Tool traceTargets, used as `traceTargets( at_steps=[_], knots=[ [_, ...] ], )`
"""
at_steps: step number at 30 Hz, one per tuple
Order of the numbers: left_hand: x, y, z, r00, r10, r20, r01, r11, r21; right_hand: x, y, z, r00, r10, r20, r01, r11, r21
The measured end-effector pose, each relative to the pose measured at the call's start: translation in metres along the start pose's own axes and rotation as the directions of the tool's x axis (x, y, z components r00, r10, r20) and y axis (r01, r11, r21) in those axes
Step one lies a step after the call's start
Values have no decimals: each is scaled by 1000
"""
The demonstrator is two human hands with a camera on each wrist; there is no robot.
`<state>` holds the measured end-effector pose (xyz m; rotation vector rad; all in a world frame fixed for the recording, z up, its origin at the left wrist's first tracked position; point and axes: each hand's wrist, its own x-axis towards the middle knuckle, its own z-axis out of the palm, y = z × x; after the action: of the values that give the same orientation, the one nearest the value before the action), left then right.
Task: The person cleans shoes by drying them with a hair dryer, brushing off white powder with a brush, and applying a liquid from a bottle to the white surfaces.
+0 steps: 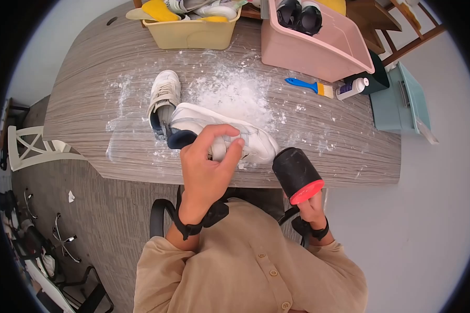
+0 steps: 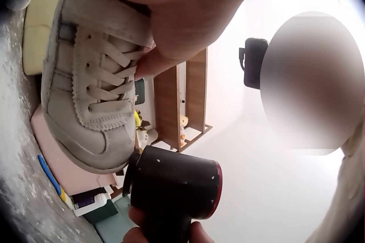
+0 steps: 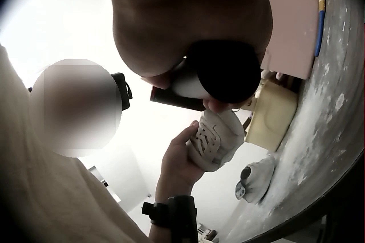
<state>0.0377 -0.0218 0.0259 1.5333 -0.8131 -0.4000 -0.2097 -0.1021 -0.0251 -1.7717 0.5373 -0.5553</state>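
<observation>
Head view: a person in a tan buttoned shirt [image 1: 258,255] sits at a wood-grain surface [image 1: 83,125], a dark band on each wrist.
Left hand [image 1: 206,169]: curled round the held sneaker [image 1: 258,141], thumb against the lace area in the left wrist view.
Right hand [image 1: 312,211]: wrapped round the handle of the black hair dryer [image 1: 293,169].
Held sneaker: white, laced, in the left hand, raised above the surface, its toe toward the right hand.
Hair dryer: black with a red rear rim; its front end is right by the sneaker's toe. Whether they touch cannot be told.
Other sneaker [image 1: 165,88]: upright on the surface, beyond and to the left of the left hand, toe pointing away from the person.
White powder [image 1: 240,96]: spread across the surface beyond the left hand, thickest past the held sneaker.
Brush [image 1: 303,83]: blue handle, pale bristles, lying beyond the right hand.
Bottle [image 1: 351,88]: white cap, dark label, on its side just right of the bristles.
Pink bin [image 1: 318,52]: farther beyond the right hand, black shoes [image 1: 300,18] at its far side.
Yellow bin [image 1: 193,35]: far beyond the left hand, filled with shoes and yellow items.
Teal bin [image 1: 397,107]: far right of the right hand.
</observation>
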Motion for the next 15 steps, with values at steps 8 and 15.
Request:
traceTargets(
  at_steps=[8,15],
  knots=[
    [-6,12,-5,987,149,60,-150,988,28,-1,-2,-4,999,-34,42,37,996,-83],
    [-8,12,-5,956,263,129,-275,957,89,9,-16,0,981,-155,-117,137,979,-152]
  ],
)
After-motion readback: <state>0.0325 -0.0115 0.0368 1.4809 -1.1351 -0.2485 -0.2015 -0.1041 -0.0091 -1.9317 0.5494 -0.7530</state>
